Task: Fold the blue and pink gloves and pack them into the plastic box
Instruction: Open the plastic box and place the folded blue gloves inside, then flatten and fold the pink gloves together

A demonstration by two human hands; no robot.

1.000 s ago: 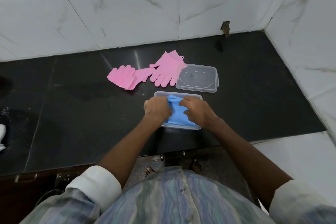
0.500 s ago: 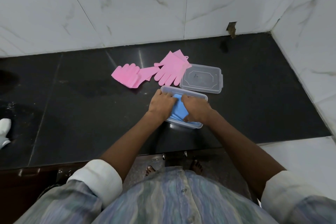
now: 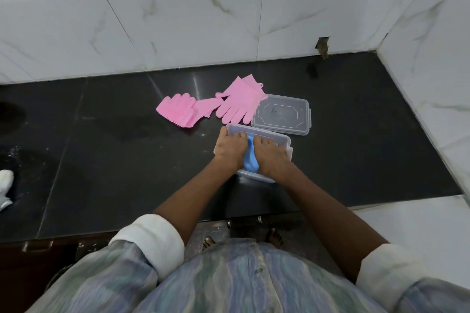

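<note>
Both hands press blue gloves down into the clear plastic box on the black surface.

At the far left edge a white object (image 3: 5,187) is cut off and hard to make out. Further right, two pink gloves (image 3: 211,107) lie flat on the black surface (image 3: 101,160), one partly folded, the other's cuff touching the clear lid (image 3: 281,114). Just in front, the left hand (image 3: 230,148) lies with fingers (image 3: 235,138) nearly straight and spread, pressing into the plastic box (image 3: 284,140). The blue gloves (image 3: 250,157) show only as a strip between the hands; their fold is hidden. The right hand (image 3: 270,156) presses beside it, fingers extended toward the box's far rim, their tips hard to see.
</note>
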